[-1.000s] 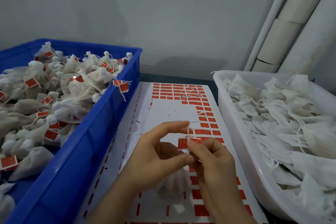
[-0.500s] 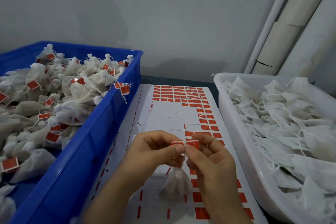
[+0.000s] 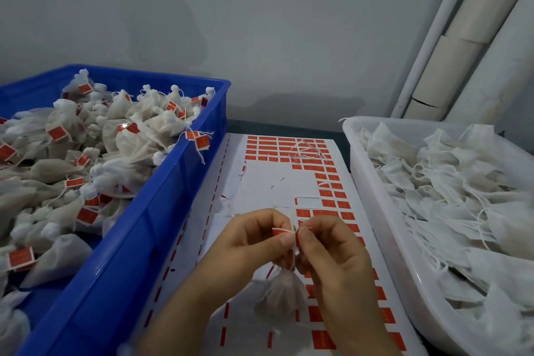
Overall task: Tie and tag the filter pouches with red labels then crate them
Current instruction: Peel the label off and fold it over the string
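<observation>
Fingers (image 3: 284,240) of the left hand (image 3: 251,243) and the right hand (image 3: 332,251) meet tip to tip. Thumbs and forefingers on both sides pinch one red label (image 3: 278,233) between them. The label sits on the string (image 3: 294,254), and the two-sided pinch looks meant to fold and press it shut around that string.

Under the hands the pouch (image 3: 281,295) hangs by the string, its neck gathered. Whether its bottom touches the sheet (image 3: 274,182) cannot be told. Letting it hang probably keeps the string straight while the label goes on.

The sheet lies flat on the surface (image 3: 274,126) directly below the hands, so the next label is a short reach away. Its middle is peeled bare, and red labels remain along the far and right edges.

The blue crate (image 3: 161,211) stands just left of the sheet, piled with tied, tagged pouches (image 3: 115,139). The white tray (image 3: 375,211) stands just right, full of flat pouches (image 3: 448,196) with loose strings. The layout suggests work passing from right to left. By that reading, this pouch is tied and nearly tagged but not yet crated.
</observation>
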The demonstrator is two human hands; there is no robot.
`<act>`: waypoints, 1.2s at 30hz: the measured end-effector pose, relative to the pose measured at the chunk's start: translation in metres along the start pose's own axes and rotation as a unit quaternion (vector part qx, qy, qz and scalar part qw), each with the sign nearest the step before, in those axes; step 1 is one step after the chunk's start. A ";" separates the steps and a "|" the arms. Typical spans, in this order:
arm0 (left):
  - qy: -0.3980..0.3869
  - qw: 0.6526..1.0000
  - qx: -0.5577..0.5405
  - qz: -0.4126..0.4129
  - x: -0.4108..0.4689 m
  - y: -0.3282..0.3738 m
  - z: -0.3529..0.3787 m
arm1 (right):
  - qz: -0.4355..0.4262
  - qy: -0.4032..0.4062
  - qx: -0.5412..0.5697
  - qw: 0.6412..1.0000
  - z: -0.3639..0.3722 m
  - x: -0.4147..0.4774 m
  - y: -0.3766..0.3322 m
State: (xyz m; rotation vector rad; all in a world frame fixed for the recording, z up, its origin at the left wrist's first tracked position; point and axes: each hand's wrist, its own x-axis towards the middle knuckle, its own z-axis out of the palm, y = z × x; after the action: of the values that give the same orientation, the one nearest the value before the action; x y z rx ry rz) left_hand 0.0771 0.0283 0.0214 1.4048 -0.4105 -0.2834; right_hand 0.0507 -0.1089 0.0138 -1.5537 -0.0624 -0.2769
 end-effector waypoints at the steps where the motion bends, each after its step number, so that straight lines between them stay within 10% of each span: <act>1: -0.005 1.000 0.001 -0.004 0.000 0.000 0.000 | 0.002 -0.008 0.002 1.000 0.000 0.000 0.000; 36: -0.006 1.000 0.002 0.012 -0.002 0.007 0.001 | 0.129 -0.122 0.169 0.969 -0.004 0.007 0.006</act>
State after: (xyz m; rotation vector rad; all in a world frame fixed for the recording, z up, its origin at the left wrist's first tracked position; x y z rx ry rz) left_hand 0.0750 0.0292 0.0281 1.4026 -0.4370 -0.2711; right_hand 0.0583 -0.1142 0.0095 -1.2312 -0.0944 0.1282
